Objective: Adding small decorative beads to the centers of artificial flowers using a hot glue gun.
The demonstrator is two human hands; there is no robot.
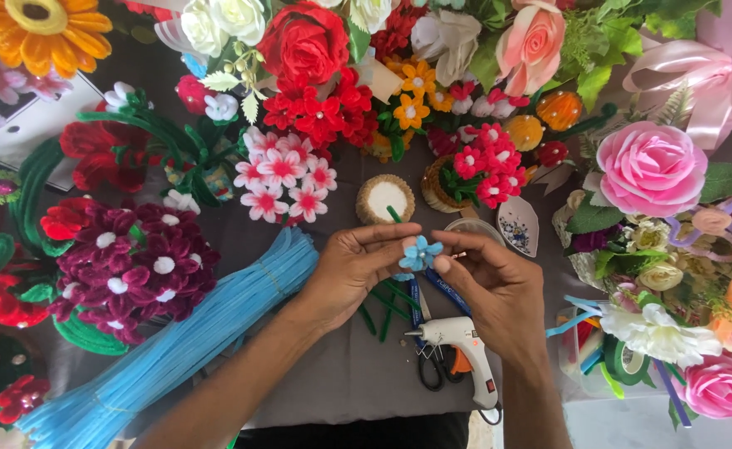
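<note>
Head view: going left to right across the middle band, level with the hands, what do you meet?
Maroon flower cluster → light blue pipe cleaner bundle → left hand → small blue flower → right hand → white fabric flower.

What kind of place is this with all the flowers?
Probably a craft table where handmade flowers get made. There is a bundle of blue pipe cleaners, a white glue gun, and a small blue flower held in both hands.
</note>
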